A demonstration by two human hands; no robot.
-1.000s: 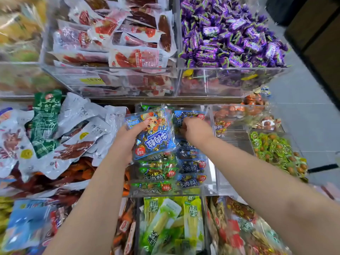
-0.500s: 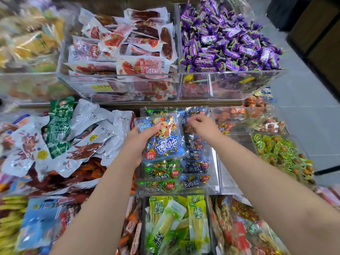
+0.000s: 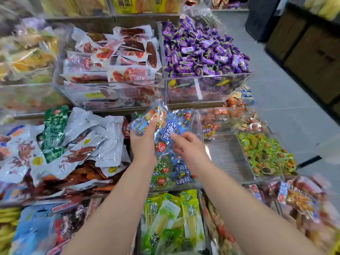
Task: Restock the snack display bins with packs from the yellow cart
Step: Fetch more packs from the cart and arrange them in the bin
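L hand (image 3: 142, 142) grips pack (image 3: 166, 130), R hand (image 3: 189, 147) loose.

Blue pack (image 3: 166, 128) tilted; right hand (image 3: 187, 148) — drawn back.

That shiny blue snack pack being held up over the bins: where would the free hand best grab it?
Pinch the glossy blue snack pack by its free lower right edge, coming from the right. It is flat and tilted, so thumb and fingers can close on its two faces; the left hand covers its left side, and the right hand hovers, fingers relaxed, beside that edge.
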